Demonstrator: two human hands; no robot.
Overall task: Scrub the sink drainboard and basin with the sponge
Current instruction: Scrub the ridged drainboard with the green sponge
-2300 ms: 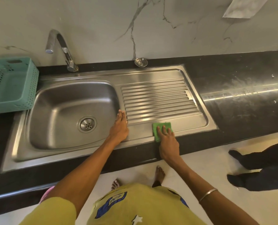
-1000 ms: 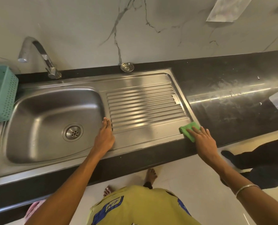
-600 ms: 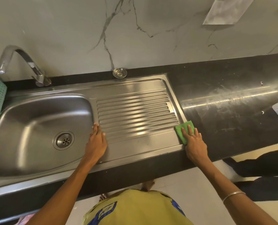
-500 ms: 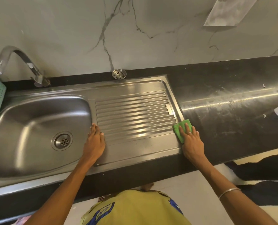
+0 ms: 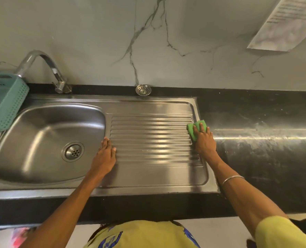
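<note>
The steel sink has a basin (image 5: 46, 140) on the left and a ribbed drainboard (image 5: 152, 140) on the right. A green sponge (image 5: 193, 127) lies on the drainboard's right edge, about halfway back. My right hand (image 5: 204, 142) presses down on it with straight fingers, covering its near half. My left hand (image 5: 104, 156) rests flat on the strip between basin and drainboard, holding nothing.
A curved tap (image 5: 57, 77) stands behind the basin. A teal plastic basket (image 5: 3, 104) sits at the far left. A loose drain strainer (image 5: 143, 90) leans at the wall behind the drainboard. Black countertop (image 5: 265, 140) stretches right. A paper sheet (image 5: 288, 22) hangs on the marble wall.
My right hand has slid the sponge from the drainboard's front edge to its right corner, then back along the right edge. My left hand has stayed in place.
</note>
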